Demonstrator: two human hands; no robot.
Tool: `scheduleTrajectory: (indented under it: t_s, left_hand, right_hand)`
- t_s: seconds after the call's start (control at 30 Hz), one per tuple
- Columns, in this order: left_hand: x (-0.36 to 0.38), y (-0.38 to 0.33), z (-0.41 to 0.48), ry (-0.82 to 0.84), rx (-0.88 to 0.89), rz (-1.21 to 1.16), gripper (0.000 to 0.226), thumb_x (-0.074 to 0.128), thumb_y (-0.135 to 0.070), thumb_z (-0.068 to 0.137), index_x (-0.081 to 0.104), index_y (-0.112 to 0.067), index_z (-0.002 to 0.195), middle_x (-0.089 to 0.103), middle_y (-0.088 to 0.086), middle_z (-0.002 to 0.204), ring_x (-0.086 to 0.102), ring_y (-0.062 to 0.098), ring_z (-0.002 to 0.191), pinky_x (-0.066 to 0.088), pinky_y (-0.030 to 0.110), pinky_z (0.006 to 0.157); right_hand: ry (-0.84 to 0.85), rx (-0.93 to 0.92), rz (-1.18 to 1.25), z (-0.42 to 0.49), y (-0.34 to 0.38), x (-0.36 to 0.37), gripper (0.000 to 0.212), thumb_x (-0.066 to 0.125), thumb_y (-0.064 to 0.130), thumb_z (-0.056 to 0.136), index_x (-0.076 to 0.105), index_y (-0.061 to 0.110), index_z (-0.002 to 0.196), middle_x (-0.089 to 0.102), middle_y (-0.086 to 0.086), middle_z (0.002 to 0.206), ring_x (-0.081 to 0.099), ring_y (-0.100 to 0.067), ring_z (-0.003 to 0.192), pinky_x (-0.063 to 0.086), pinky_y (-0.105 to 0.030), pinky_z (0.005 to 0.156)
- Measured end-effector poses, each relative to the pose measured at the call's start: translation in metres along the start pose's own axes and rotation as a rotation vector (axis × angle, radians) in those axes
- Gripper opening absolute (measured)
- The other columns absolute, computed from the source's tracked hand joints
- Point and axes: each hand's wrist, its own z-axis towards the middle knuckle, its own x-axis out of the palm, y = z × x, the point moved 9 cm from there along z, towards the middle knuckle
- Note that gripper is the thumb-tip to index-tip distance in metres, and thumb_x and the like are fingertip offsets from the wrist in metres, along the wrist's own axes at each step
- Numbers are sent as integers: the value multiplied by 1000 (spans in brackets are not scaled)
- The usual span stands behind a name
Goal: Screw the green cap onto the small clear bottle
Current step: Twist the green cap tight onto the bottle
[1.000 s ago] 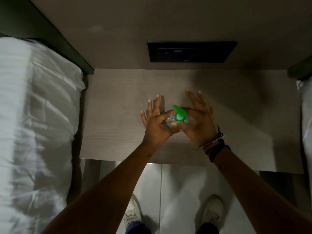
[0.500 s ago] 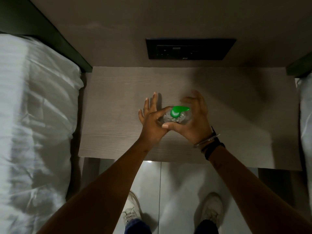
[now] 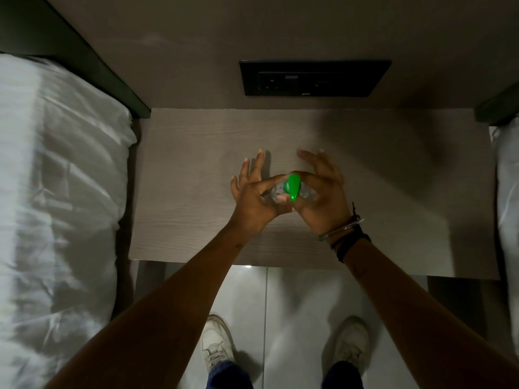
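Meanwhile, in the head view, both hands met over the middle of the wooden bedside table [image 3: 179, 169], with the small clear bottle [image 3: 276, 192] held between them. The left hand [image 3: 252, 200] pinched the bottle's side with thumb and forefinger, its other fingers fanned out toward the wall. The right hand [image 3: 323, 197] pinched the green cap [image 3: 292, 185] on top of the bottle, its remaining fingers likewise spread and lifted. Compared with half a second before, the cap had turned: its pointed tip, which had then pointed right, toward the right hand's fingers, now aimed down toward the person. The right hand's fingers, curled over the bottle earlier, had opened outward. The hands otherwise sat at much the same spot on the table. Dark bands [image 3: 346, 240] circled the right wrist. White bedding [image 3: 56, 192] lay to the left, a black socket panel [image 3: 314, 78] sat on the wall above the table, and white shoes [image 3: 216, 343] showed on the pale floor below.
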Motion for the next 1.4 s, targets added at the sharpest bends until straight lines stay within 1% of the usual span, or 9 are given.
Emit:
scheduleTrajectory:
  t_s: [0.17,0.37,0.5,0.63,0.83,0.93,1.0,1.13,1.4]
  left_hand:
    - [-3,-1,-2,-48,-11,-47,37,79,-31,69,69,-30,104,16,3,160,-2,24,147,-9,51,113]
    - [-2,0,-7,-91,-52,-21,43,83,-29,65,68,-21,105,24,2,158,8,26,147,-1,53,116]
    - [0,4,-7,-60,-24,-13,24,73,-33,75,70,-24,97,19,3,159,3,28,147,-2,56,115]
    - [1,3,-5,-47,-19,-57,35,82,-36,63,71,-24,94,21,3,159,3,26,147,-2,52,114]
    - [2,5,-4,-15,-95,-133,45,81,-29,67,66,-18,107,18,2,160,1,21,148,-7,37,113]
    - [8,5,-6,56,-234,-375,80,69,-49,57,44,-42,132,14,-4,159,-1,14,146,-4,30,112]
    - [2,3,-4,39,-193,-349,64,69,-48,59,51,-52,119,17,-7,155,4,16,145,1,38,115]
    - [3,7,1,30,-18,-64,40,81,-37,64,69,-15,95,22,6,158,7,30,147,4,52,115]
    - [2,8,2,30,-19,-81,43,81,-26,68,68,-18,108,20,6,158,5,30,147,4,58,115]
  right_hand:
    - [-189,78,-131,-4,4,-7,30,69,40,60,70,16,79,63,1,118,40,-25,130,32,-48,100]
    - [-357,229,-194,-16,2,-12,50,77,54,51,61,12,74,62,-9,108,54,-31,109,37,-45,87]
    - [-54,186,38,-12,-6,7,88,81,51,53,43,20,126,32,-13,148,28,-29,137,29,-51,111]
    - [108,25,96,-8,-4,7,45,73,13,75,59,18,117,34,-9,150,21,-31,141,20,-59,113]
    - [-75,12,-24,-1,10,0,24,79,25,64,70,15,85,61,0,126,32,-23,137,25,-52,109]
    - [-33,92,54,4,10,8,32,80,36,61,69,14,82,58,1,128,33,-18,135,26,-50,109]
    - [34,78,56,9,7,10,45,82,41,58,69,14,92,52,-1,136,30,-21,137,25,-52,112]
    - [119,-7,-5,7,-3,3,41,82,28,64,67,18,101,48,-4,141,28,-30,138,25,-59,110]
    - [-43,-59,-208,-2,12,-5,27,74,43,68,72,21,85,64,5,120,35,-27,134,28,-50,99]
